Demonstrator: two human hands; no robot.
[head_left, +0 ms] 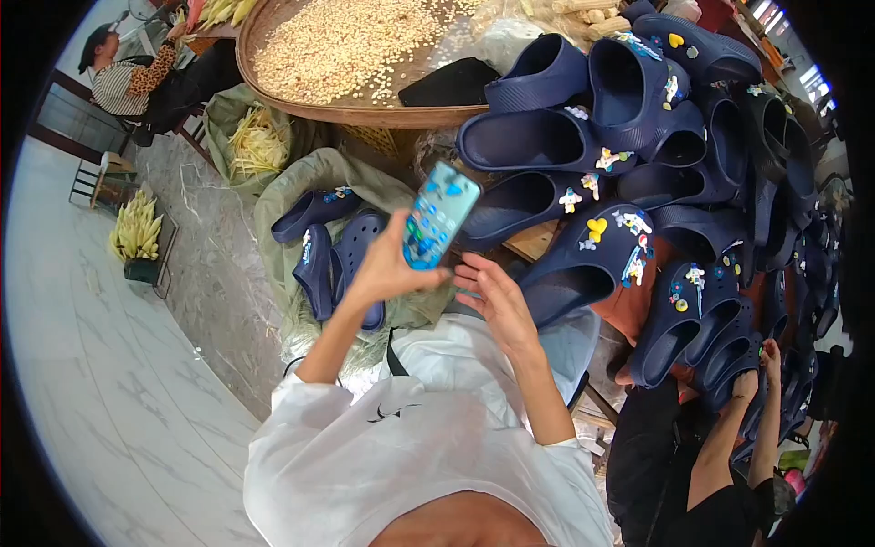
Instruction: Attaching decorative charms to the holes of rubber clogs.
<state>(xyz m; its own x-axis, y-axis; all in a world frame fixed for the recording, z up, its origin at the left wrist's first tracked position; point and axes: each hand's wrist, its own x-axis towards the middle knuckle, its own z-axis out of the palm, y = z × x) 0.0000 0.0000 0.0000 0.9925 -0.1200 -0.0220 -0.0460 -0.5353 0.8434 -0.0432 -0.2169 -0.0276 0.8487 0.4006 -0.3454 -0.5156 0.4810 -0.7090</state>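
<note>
My left hand (386, 267) is closed around a smartphone (443, 217), whose lit screen shows a light blue background with icons. Just right of the phone's lower end, my right hand (501, 305) is open, its fingers slightly bent and apart, with nothing in it. Beyond it lies a navy clog (583, 273) decorated with a yellow heart and small charms. More navy clogs (533, 141) are heaped across the right side. Left of my left hand, an open greenish sack (301, 182) holds several clogs (314, 264).
A wide round woven tray (392, 116) carries pale yellow kernels (342, 46) and a black pouch (449, 84). Another person's hands (747, 383) touch clogs at the right. A seated person (141, 82) is at the far left. Corn-like bundles (137, 230) stand in a dark pot.
</note>
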